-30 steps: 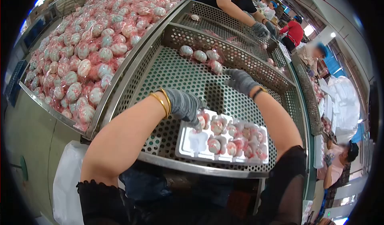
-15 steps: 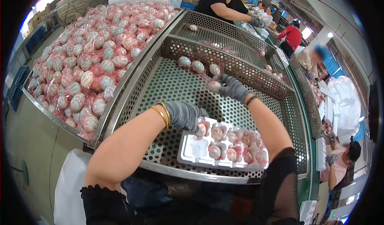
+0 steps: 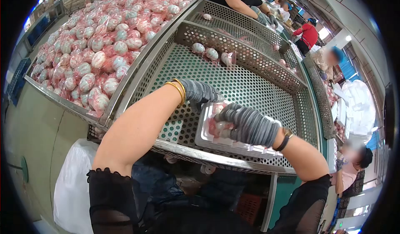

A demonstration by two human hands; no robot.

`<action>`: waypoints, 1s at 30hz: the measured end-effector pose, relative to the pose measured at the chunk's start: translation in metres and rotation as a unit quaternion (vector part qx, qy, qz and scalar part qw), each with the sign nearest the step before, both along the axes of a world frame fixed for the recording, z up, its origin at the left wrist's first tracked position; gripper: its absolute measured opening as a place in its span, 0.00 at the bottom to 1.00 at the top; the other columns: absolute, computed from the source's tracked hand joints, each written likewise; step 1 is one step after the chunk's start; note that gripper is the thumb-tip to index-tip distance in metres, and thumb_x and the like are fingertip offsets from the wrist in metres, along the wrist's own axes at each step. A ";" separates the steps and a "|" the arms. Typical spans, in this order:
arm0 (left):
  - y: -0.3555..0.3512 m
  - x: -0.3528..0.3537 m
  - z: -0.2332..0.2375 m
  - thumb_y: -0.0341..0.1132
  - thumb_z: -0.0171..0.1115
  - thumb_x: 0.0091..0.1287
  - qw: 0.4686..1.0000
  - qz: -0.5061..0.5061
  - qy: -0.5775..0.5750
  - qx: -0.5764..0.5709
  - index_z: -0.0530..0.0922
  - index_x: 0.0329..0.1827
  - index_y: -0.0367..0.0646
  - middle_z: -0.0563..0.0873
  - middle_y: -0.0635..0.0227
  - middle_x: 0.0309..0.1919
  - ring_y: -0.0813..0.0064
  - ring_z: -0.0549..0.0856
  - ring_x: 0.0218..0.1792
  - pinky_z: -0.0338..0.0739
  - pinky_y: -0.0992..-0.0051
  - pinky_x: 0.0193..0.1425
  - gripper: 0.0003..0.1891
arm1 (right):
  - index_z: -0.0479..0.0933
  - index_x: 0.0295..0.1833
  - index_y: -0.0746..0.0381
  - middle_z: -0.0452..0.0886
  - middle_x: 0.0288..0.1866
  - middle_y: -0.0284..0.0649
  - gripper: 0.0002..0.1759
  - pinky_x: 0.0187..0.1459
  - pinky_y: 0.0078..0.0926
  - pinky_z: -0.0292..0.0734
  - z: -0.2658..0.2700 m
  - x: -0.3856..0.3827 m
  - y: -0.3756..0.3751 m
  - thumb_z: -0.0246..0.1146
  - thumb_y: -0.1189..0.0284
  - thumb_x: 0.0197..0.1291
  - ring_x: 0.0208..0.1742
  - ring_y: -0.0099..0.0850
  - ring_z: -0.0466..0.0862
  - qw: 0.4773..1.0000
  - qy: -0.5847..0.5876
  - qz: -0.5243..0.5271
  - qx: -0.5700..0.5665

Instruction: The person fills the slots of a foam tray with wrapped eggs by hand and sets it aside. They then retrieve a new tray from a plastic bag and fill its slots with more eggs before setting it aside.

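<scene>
My right hand (image 3: 252, 125), in a grey striped glove, reaches over the white egg tray (image 3: 203, 137). Its fingers are closed on a plastic-wrapped egg (image 3: 219, 126) at the tray's left end. Other wrapped eggs sit in the tray, mostly hidden behind that hand. At the tray's far left corner is my left hand (image 3: 201, 92), gloved the same way, with its fingers curled together; what they grip is hidden. Three wrapped eggs (image 3: 212, 53) lie along the back wall of the perforated metal bin (image 3: 246, 70).
A large heap of wrapped eggs (image 3: 98, 59) fills the metal-edged table on my left. Another perforated bin (image 3: 233, 28) adjoins mine at the back, with a co-worker (image 3: 239, 1) behind it. White foam trays (image 3: 341, 109) and more people are on the right.
My right hand has come from the back eggs down over the tray with a wrapped egg. My left hand has moved from the tray's left cells up to its far corner.
</scene>
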State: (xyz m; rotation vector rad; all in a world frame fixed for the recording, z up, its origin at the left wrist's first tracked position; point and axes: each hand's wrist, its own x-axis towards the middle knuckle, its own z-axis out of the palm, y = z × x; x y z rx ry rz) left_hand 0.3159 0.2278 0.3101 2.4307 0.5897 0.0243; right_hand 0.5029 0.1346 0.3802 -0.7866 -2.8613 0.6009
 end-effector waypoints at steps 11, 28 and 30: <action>-0.004 0.000 0.008 0.48 0.44 0.70 0.981 0.108 0.063 -0.146 0.70 0.61 0.50 0.82 0.62 0.42 0.73 0.82 0.33 0.79 0.71 0.41 0.21 | 0.77 0.48 0.60 0.79 0.42 0.45 0.16 0.45 0.30 0.76 0.011 -0.018 0.009 0.63 0.75 0.49 0.43 0.39 0.80 0.984 -0.158 -0.036 -0.072; 0.017 0.002 -0.036 0.46 0.49 0.67 0.991 0.035 -0.024 -0.126 0.74 0.52 0.45 0.80 0.62 0.37 0.73 0.81 0.30 0.79 0.71 0.32 0.18 | 0.70 0.41 0.67 0.78 0.28 0.43 0.07 0.36 0.28 0.78 -0.062 -0.012 0.007 0.56 0.76 0.58 0.31 0.31 0.80 0.975 0.019 -0.121 -0.183; 0.024 0.001 -0.055 0.43 0.49 0.67 0.993 0.024 -0.067 -0.095 0.74 0.52 0.45 0.81 0.63 0.38 0.75 0.81 0.32 0.80 0.73 0.31 0.16 | 0.73 0.44 0.65 0.78 0.36 0.44 0.08 0.41 0.27 0.77 -0.048 -0.013 -0.004 0.58 0.75 0.60 0.39 0.31 0.80 0.654 0.286 -0.292 -0.636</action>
